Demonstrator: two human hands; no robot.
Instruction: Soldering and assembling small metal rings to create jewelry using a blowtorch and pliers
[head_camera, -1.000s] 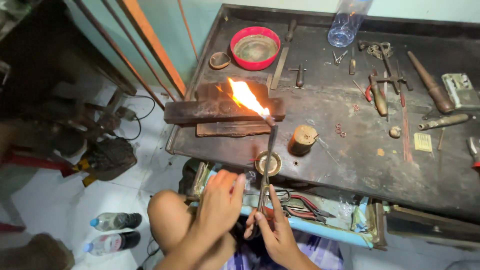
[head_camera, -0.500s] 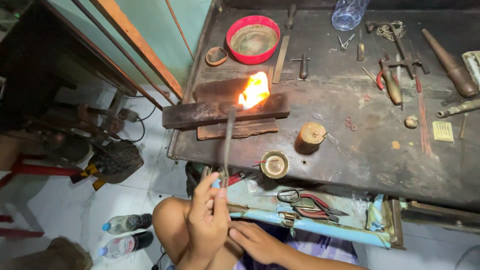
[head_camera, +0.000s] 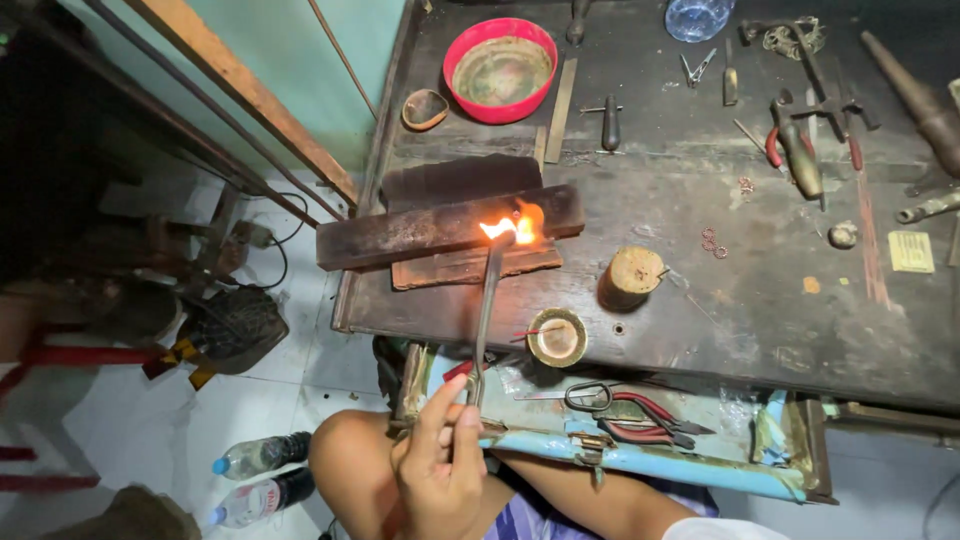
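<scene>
My left hand grips the lower end of a thin metal torch pipe that reaches up over the bench edge. At its tip a small orange flame burns against a long charred wooden block lying on a reddish brick slab. What lies under the flame is too small to make out. My right hand is out of the picture. My bare knee shows below the bench.
On the dark workbench are a small brass bowl, a wooden stump, a red bowl, tiny copper rings and several hand tools. An open drawer holds scissors and pliers. Two bottles lie on the floor.
My right hand has dropped out of view, leaving the left alone on the torch. The flame has shrunk from a long tongue to a small one at the block. The view has shifted up.
</scene>
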